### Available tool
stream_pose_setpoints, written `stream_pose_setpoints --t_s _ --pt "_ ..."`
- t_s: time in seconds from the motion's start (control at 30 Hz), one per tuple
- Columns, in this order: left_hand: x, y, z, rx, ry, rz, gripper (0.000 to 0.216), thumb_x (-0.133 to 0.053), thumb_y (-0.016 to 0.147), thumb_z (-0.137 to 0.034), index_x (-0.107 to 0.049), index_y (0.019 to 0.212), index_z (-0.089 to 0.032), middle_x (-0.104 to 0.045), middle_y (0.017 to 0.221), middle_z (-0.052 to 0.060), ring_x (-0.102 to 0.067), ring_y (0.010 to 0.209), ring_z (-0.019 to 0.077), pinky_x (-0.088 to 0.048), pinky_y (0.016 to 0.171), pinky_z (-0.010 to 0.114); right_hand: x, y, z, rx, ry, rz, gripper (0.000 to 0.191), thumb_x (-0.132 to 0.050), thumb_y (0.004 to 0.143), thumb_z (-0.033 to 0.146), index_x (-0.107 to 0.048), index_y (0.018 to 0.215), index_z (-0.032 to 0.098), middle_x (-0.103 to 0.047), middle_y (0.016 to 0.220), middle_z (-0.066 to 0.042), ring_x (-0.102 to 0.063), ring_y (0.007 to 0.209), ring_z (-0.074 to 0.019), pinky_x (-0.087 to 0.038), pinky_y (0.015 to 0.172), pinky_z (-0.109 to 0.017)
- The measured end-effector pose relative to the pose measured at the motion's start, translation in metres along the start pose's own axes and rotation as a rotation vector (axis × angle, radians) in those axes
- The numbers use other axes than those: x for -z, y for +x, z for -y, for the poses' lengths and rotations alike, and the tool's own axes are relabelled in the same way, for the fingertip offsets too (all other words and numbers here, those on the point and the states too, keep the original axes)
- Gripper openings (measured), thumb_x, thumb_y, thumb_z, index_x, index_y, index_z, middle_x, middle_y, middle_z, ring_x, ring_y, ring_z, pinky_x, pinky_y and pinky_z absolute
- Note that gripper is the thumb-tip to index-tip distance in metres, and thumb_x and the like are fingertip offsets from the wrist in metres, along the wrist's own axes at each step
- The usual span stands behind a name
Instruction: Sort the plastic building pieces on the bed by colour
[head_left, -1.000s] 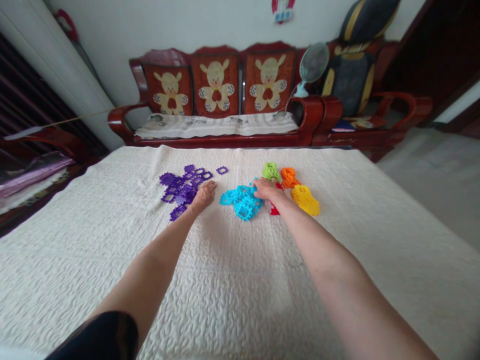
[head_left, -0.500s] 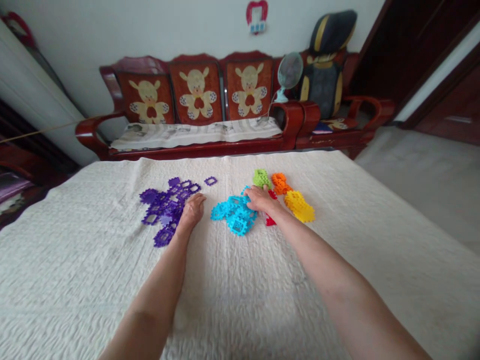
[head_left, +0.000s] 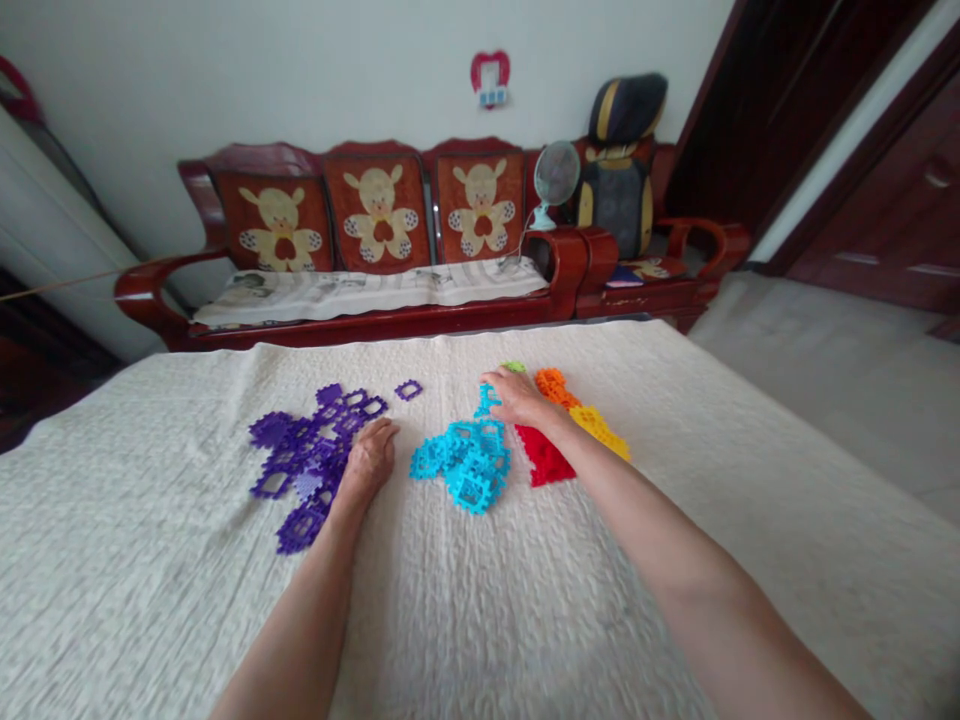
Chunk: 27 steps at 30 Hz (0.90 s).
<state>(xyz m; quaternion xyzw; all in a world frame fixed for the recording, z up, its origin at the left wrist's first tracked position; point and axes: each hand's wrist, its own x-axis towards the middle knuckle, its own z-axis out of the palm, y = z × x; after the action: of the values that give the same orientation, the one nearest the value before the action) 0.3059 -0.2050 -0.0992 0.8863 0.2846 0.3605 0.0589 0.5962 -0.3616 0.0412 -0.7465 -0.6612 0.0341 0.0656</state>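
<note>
My right hand (head_left: 516, 398) is closed around the edge of a light blue toothed building piece (head_left: 487, 402), which stands just above the far side of a heap of light blue pieces (head_left: 469, 462). Light green pieces (head_left: 514, 367) are mostly hidden behind that hand. Red pieces (head_left: 546, 458) lie under my right wrist. Beside a spread heap of purple toothed pieces (head_left: 304, 450), my left hand (head_left: 373, 452) rests on the cover, its fingers loosely extended and nothing visible in them. One purple frame piece (head_left: 409, 390) lies apart, beyond my left fingertips.
Orange pieces (head_left: 553, 386) and yellow pieces (head_left: 600, 430) lie right of my right hand, partly behind the forearm. Everything sits on a cream quilted cover (head_left: 465, 600). Past its far edge stand a wooden sofa (head_left: 375, 325), a small fan (head_left: 556, 175) and a chair with a massage cushion (head_left: 619, 200).
The view has tilted up a little. My right hand has shifted away from me with the light blue piece, covering most of the green pieces and exposing more red. My left hand stays beside the purple heap.
</note>
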Motion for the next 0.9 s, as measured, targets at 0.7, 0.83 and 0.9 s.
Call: stream_pose_setpoints --t_s 0.7,0.83,0.9 --pt "0.002 -0.002 -0.001 0.02 0.007 -0.018 0.032 -0.043 0.092 -0.022 -0.074 0.101 -0.019 -0.072 0.116 0.013 -0.068 0.111 0.0262 -0.056 0.103 0.046 -0.016 0.065 -0.008 -0.024 -0.172 0.103 0.039 -0.059 0.082 0.013 -0.068 0.118 0.025 -0.068 0.13 -0.011 -0.048 0.131 -0.0303 -0.021 0.118 -0.059" --pt "0.002 -0.002 -0.002 0.023 -0.001 -0.011 0.032 -0.043 0.092 -0.022 -0.074 0.101 -0.019 -0.072 0.117 0.014 -0.068 0.111 0.0266 -0.055 0.104 0.046 -0.014 0.067 -0.003 -0.017 -0.215 0.164 0.037 -0.057 0.084 0.012 -0.07 0.117 0.023 -0.069 0.129 -0.012 -0.044 0.135 -0.0317 -0.021 0.117 -0.062" --pt "0.002 -0.002 -0.002 0.026 -0.005 -0.013 0.032 -0.043 0.091 -0.022 -0.074 0.101 -0.019 -0.072 0.117 0.013 -0.068 0.112 0.0263 -0.055 0.104 0.046 -0.013 0.068 0.0 -0.018 -0.222 0.182 0.038 -0.058 0.083 0.012 -0.071 0.117 0.024 -0.069 0.129 -0.013 -0.045 0.135 -0.032 -0.022 0.116 -0.062"
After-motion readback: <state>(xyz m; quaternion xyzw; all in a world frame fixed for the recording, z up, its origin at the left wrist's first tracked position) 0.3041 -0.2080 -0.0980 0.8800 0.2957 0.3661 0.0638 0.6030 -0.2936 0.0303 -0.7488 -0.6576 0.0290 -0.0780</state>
